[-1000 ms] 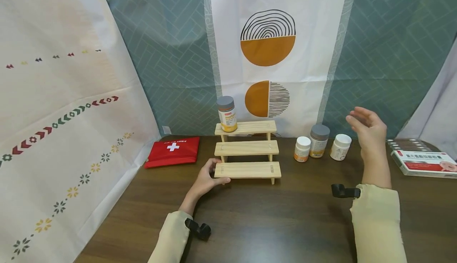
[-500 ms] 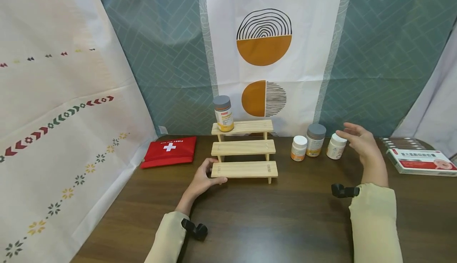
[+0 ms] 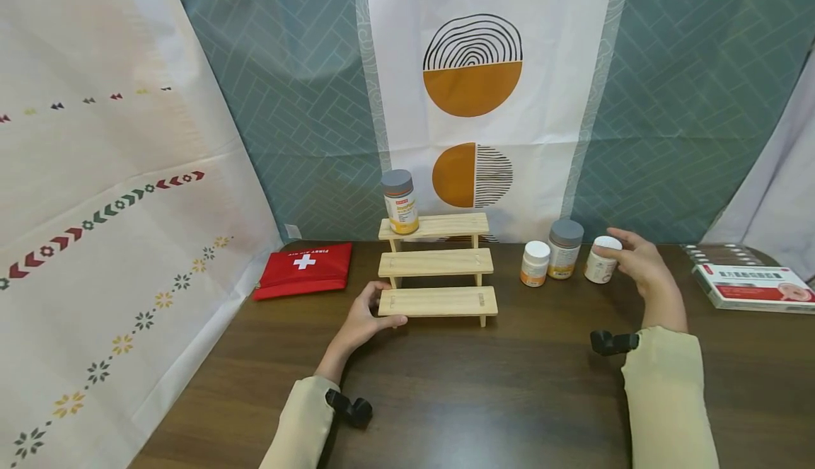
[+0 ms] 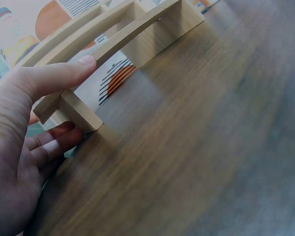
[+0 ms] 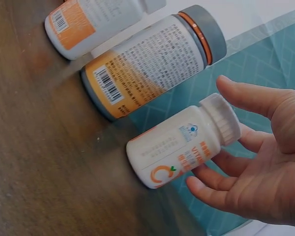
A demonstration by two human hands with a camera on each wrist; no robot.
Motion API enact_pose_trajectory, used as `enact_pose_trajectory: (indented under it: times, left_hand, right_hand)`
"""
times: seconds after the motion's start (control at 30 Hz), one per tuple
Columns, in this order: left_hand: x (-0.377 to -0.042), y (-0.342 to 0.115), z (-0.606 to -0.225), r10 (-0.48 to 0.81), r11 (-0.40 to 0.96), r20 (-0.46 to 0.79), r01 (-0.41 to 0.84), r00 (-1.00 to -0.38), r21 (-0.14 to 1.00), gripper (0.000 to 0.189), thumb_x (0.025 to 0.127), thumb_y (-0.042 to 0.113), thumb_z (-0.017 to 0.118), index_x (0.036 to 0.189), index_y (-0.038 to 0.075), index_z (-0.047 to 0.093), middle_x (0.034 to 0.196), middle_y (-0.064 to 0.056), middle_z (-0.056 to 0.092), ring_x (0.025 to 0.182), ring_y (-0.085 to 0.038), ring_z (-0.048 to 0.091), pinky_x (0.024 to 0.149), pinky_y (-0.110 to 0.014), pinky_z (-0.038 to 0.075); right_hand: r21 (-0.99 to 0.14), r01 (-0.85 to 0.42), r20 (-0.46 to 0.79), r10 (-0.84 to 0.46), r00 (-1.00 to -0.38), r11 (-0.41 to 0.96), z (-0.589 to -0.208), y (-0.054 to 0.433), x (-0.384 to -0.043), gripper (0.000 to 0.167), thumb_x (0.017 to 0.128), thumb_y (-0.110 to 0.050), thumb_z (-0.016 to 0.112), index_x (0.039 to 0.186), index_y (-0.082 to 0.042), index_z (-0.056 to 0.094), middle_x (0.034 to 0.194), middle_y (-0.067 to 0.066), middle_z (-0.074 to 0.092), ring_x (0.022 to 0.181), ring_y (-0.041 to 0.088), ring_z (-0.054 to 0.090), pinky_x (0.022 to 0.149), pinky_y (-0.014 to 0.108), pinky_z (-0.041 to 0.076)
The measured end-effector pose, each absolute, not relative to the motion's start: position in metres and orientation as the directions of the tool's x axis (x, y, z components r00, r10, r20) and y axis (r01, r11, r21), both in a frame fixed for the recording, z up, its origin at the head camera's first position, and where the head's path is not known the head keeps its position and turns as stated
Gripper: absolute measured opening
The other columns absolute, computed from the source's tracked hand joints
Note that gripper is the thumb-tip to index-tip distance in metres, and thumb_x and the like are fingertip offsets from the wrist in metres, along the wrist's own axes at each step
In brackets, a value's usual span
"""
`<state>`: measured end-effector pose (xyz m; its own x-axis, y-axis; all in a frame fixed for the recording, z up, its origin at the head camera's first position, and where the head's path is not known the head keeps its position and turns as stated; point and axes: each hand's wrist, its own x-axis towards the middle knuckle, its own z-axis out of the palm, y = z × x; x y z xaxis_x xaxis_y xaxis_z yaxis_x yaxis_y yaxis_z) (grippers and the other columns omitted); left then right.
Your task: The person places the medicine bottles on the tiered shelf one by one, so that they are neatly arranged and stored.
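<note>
My left hand (image 3: 358, 322) holds the left end of a three-step wooden display stand (image 3: 439, 302). In the left wrist view its thumb lies along the lowest step's front edge, while the other fingers curl behind the leg (image 4: 78, 110). On the top step, at the left, stands a grey-capped supplement bottle (image 3: 402, 207). At the right, my right hand (image 3: 642, 265) reaches around a white vitamin bottle (image 5: 179, 147) upright on the table. Its thumb is just off the cap, with the fingers behind the bottle; any contact there is partly hidden.
Left of the vitamin bottle stand another grey-capped bottle (image 3: 564, 250) and a small white bottle with an orange label (image 3: 535, 265). A red first aid pouch (image 3: 304, 271) lies left of the stand. Farther right lie a flat medicine box (image 3: 758, 286) and a brown item (image 3: 722, 253).
My right hand has come down and left from above the table to the white vitamin bottle. The left hand keeps its hold on the stand. The view has shifted slightly.
</note>
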<state>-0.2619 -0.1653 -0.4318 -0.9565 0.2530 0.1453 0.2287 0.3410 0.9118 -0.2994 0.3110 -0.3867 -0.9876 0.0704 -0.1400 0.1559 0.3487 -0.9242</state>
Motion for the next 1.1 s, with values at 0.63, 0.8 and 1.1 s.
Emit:
enact_pose_trajectory:
  times: [0.63,0.8,1.1]
  left_hand:
    - [-0.281,-0.169,-0.462,0.211,0.348,0.155,0.222,-0.965,0.911,0.058,0.073,0.008,0.083,0.120,0.005,0.050,0.102,-0.016,0.061,0.083,-0.013,0.058,0.070,-0.025,0.049]
    - [-0.276,-0.167,-0.455,0.198,0.363,0.129,0.195,-0.972,0.911,0.057,0.073,0.005,0.083,0.120,0.003,0.050,0.100,-0.013,0.061,0.082,-0.011,0.056,0.070,-0.024,0.047]
    - [-0.260,-0.163,-0.429,0.227,0.379,0.132,0.212,-0.965,0.901,0.056,0.075,0.005,0.081,0.120,-0.003,0.049,0.101,-0.019,0.062,0.085,-0.011,0.054,0.075,-0.025,0.045]
  right_hand:
    - [-0.913,0.209,-0.203,0.053,-0.978,0.351,-0.403,0.317,-0.305,0.086,0.098,-0.030,0.053,0.152,0.007,-0.003,0.158,0.035,0.003,0.145,0.051,0.012,0.117,0.059,0.022]
    - [-0.918,0.206,-0.206,0.037,-0.978,0.339,-0.410,0.319,-0.306,0.085,0.098,-0.030,0.053,0.151,0.010,0.000,0.157,0.035,0.007,0.145,0.050,0.014,0.117,0.059,0.022]
    - [-0.926,0.186,-0.183,0.038,-0.982,0.328,-0.411,0.319,-0.306,0.085,0.098,-0.029,0.055,0.153,0.004,-0.001,0.158,0.034,0.004,0.145,0.051,0.012,0.117,0.059,0.022]
